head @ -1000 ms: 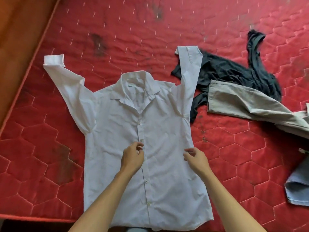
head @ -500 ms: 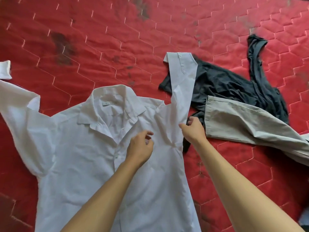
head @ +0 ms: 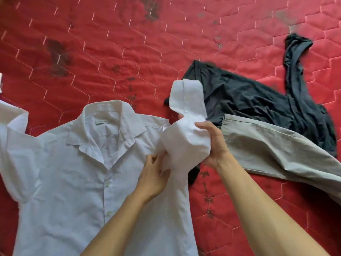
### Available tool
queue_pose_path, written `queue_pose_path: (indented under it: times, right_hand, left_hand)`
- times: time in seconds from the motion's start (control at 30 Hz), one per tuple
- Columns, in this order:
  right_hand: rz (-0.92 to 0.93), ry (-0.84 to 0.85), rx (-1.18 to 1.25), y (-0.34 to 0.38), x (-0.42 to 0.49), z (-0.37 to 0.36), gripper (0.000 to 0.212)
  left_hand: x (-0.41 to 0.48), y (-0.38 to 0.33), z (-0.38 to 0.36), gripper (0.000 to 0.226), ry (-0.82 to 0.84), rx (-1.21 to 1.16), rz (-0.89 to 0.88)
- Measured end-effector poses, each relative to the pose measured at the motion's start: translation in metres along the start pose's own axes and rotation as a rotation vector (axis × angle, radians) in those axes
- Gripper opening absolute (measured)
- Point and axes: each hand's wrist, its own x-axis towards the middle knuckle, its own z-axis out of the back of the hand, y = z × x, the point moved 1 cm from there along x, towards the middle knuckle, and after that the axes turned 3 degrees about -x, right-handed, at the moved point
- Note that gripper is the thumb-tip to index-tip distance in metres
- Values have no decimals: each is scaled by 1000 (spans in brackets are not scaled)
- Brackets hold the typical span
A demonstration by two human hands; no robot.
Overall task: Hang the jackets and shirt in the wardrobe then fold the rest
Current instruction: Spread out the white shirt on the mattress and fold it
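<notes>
Head view: white shirt (head: 73,172) lay front-up on the red mattress (head: 129,52), cut by the frame's lower edge.
Right hand (head: 215,145): clutched its bunched sleeve (head: 186,126).
Left hand (head: 153,174): pinched cloth at the sleeve's base.
Free room: bare mattress beyond the collar (head: 110,124).
</notes>
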Motion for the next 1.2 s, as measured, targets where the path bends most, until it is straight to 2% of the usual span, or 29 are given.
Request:
queue_pose_path:
  times: [0.1, 0.27, 0.33, 0.43, 0.5, 0.53, 0.6, 0.67, 0.7, 0.8, 0.83, 0.9, 1.0, 1.1, 1.2]
  right_hand:
    - [150, -21, 121, 21, 3, 3, 29]
    - [270, -1, 235, 76, -16, 27, 49]
    - [349, 8, 202, 100, -31, 42, 45]
    - [499, -13, -27, 133, -61, 66, 37]
    - [550, -147, -246, 143, -83, 86, 23]
    - [573, -253, -369, 144, -95, 98, 25]
    - [544, -474, -601, 139, -119, 130, 41]
    - [426, -595, -655, 129, -136, 166, 68]
    - [369, -651, -603, 124, -143, 182, 71]
    - [266, -751, -253, 106, -157, 208, 25]
    - [262, -734, -111, 100, -158, 216, 20]
    - [348, -718, 149, 88, -162, 231, 32]
    - [558, -716, 395, 77, -175, 240, 30]
    - [715, -682, 478, 79, -196, 235, 33]
    - [685, -700, 323, 82, -205, 224, 29]
  left_hand:
    - [3, 1, -2, 63, 15, 87, 16]
    - [4, -2, -6, 60, -4, 172, 60]
    - [4, -3, -7, 60, -9, 190, 69]
    - [5, -5, -7, 60, -13, 212, 86]
    - [5, -7, -7, 60, -17, 229, 95]
    - [5, -8, -7, 62, -20, 240, 98]
    - [6, -8, -8, 65, -21, 255, 103]
    - [6, -7, -9, 69, -28, 269, 98]
    - [7, -7, -9, 71, -30, 275, 97]
    - [7, -7, -10, 76, -38, 290, 94]
    - [7, -7, -11, 77, -43, 296, 90]
    - [8, -7, -12, 78, -43, 309, 95]
    - [8, -8, -13, 79, -48, 340, 108]
    - [7, -12, -15, 79, -68, 369, 111]
    - [4, -16, -19, 80, -91, 384, 109]
